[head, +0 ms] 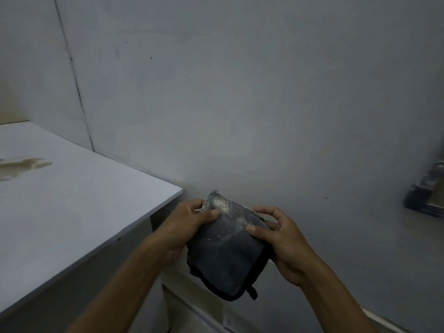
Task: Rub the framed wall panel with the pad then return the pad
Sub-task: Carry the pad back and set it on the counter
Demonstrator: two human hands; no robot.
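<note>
Head view: both hands, left hand (189,221) and right hand (280,239), pinch the pad (225,255) (soft, probably light) by its top edge.

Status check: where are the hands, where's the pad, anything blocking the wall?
Left hand and right hand both gripping the dark pad, held off the wall panel. Pad's top corner smeared pale. White tabletop to the left, clear of the wall.

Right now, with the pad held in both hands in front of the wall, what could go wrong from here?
The pad carries pale dusty residue near its top, so rubbing could smear grit onto the grey wall panel. The left hand and right hand pinch only its upper edges, so it might slip. The tabletop corner is close to the left forearm.
</note>
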